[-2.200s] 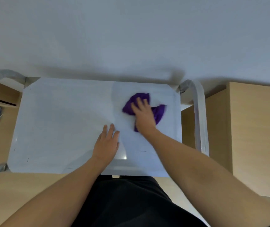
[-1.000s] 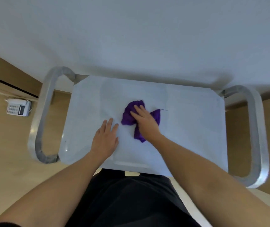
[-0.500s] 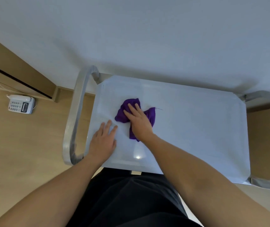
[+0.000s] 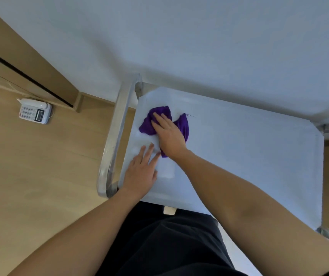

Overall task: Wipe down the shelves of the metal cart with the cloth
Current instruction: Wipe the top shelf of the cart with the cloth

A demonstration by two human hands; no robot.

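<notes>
This looks like an office or institutional room, though it is hard to be sure. Left of the left hand (image 4: 140, 172), pale wood-look flooring (image 4: 40, 166) carries a corded desk telephone (image 4: 35, 111) set against a tan baseboard. Beyond the hands, a plain white wall (image 4: 199, 46) backs a stainless metal cart (image 4: 249, 156).

A plain pale wall (image 4: 199, 36) fills the upper part of the view. The floor (image 4: 30, 176) is light wood-tone planking. At upper left, a wood-tone panel (image 4: 26, 54) with a dark horizontal gap runs diagonally along the floor edge. A white desk telephone (image 4: 34, 111) with keypad and small display lies on the floor beside it. Lighting is even and diffuse.
</notes>
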